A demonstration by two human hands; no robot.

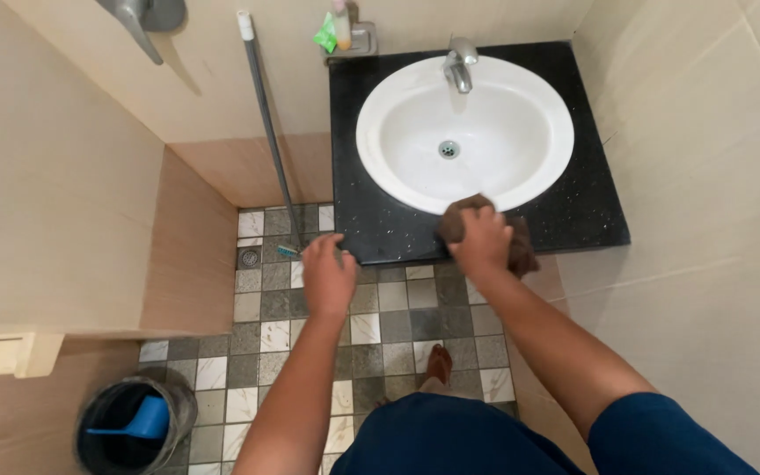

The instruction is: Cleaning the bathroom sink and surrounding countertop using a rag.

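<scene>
Brown cloth (485,230), bunched and damp-looking, sits under my right hand (483,242) at the front edge of the black speckled counter (573,211), at about six o'clock from the white basin (464,132) and touching its rim. The right hand is clamped down on the cloth, fingers curled over it. My left hand (327,274) is well apart from it, at about nine o'clock from the cloth, fingers spread and loose on the counter's near left corner, holding nothing that I can see. To wipe this well, I judge I should keep the cloth flat under the palm, press evenly, follow the curve where basin meets stone, and keep the left hand braced on the corner so my weight stays steady. The chrome tap (459,63) stands at twelve o'clock on the basin, the drain (449,149) at its centre. At eleven o'clock from the basin, on a small metal wall dish (361,40), I see a green crumpled packet (325,35) and a pale slim tube (342,25) upright beside it; any print is too small to tell. A grey handle (266,123) leans on the wall at nine o'clock from the basin. Down at seven o'clock on the tiled floor (266,343) stands a dark bucket (98,440) with a blue scoop (142,420) inside.
</scene>
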